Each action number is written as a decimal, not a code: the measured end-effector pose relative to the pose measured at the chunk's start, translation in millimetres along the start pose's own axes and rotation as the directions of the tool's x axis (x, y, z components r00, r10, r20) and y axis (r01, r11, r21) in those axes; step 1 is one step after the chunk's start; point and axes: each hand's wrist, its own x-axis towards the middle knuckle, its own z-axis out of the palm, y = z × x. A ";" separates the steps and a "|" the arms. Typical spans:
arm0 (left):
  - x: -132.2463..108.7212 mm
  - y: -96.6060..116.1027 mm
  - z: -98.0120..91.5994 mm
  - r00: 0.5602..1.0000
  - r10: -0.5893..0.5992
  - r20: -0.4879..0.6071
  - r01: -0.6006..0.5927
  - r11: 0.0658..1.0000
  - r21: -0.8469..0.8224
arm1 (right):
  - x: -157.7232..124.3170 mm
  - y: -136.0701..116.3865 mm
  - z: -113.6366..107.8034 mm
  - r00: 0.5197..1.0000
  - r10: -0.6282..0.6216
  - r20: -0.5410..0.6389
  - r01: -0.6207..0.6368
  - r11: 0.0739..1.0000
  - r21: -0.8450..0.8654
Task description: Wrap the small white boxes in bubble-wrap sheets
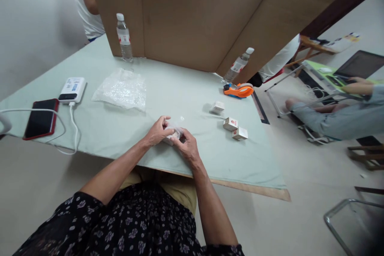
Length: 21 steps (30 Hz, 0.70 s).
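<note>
Centrally, near your edge of the table (177, 84), your left hand (157, 132) and right hand (189, 147) together grasp a parcel (175, 132) in clear wrap, one hand at each side, fingers curled about it. To your right stand three small boxes (230, 124), two close together and one slightly apart; beyond them lies an orange tape dispenser (243, 90). To your left, bubble wrap (121, 90) lies spread, with a power bank (72, 89) and phone (41, 119) farther out.

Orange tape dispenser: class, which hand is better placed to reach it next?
Probably the right hand: it is nearer the orange tape dispenser, with the left hand farther across. Both are at the plastic-wrapped item.
</note>
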 end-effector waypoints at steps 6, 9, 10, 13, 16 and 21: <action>0.8 9.1 -19.1 0.962 -0.063 0.265 0.082 0.995 -0.060 | 0.8 7.6 0.7 0.993 0.115 0.001 -0.114 0.982 0.154; -4.0 3.6 -26.0 0.898 -0.027 0.438 0.145 0.960 -0.239 | 2.2 11.7 -1.6 0.988 0.153 0.018 -0.153 0.967 0.205; -5.7 1.2 -26.5 0.888 -0.015 0.460 0.154 0.951 -0.267 | 3.1 11.5 -3.0 0.987 0.158 0.030 -0.160 0.968 0.193; -9.5 -4.7 -23.3 0.907 -0.025 0.420 0.164 0.940 -0.299 | 7.7 6.4 -7.9 0.986 0.146 0.074 -0.154 0.982 0.105; -11.3 -6.9 -17.3 0.933 -0.039 0.358 0.168 0.927 -0.336 | 13.6 0.1 -11.0 0.993 0.090 0.075 -0.090 0.996 -0.004; -12.2 -6.4 -12.9 0.949 -0.068 0.309 0.192 0.899 -0.394 | 19.6 1.1 -11.1 0.992 0.075 0.103 -0.074 0.997 -0.013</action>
